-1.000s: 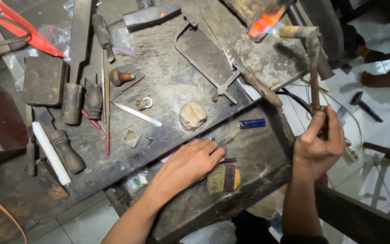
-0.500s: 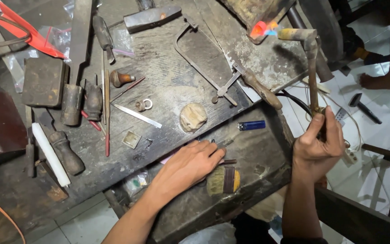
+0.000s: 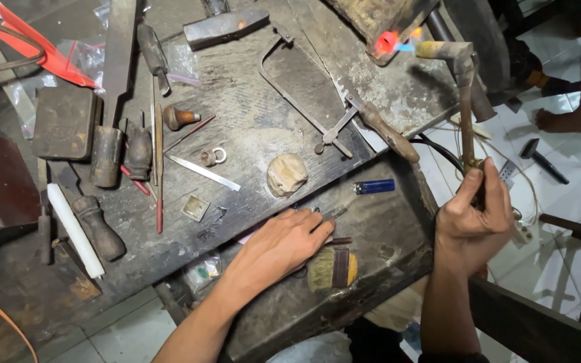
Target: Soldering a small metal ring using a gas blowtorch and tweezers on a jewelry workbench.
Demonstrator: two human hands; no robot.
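My right hand [image 3: 473, 216] grips the lower stem of a brass blowtorch [image 3: 464, 101]. Its bent nozzle points left and throws a small flame onto a glowing orange spot [image 3: 386, 43] on a dark block [image 3: 371, 17] at the top. My left hand [image 3: 279, 247] lies flat, palm down, on the worn wooden bench [image 3: 250, 128], its fingers apart and over a thin dark rod. Just right of it rests a short brush [image 3: 334, 267]. A blue lighter [image 3: 374, 186] lies between the two hands.
A jeweller's saw frame [image 3: 317, 101], hammer head [image 3: 226, 27], files [image 3: 119, 87], a steel strip [image 3: 203, 172], rings [image 3: 214, 156], a pale stone lump [image 3: 286, 173] and a white rod [image 3: 74, 230] crowd the bench. Another person's bare foot [image 3: 566, 121] stands on the tiled floor at right.
The torch flame has moved slightly left on the block, and the glowing spot looks smaller. My left hand stays flat on the bench.
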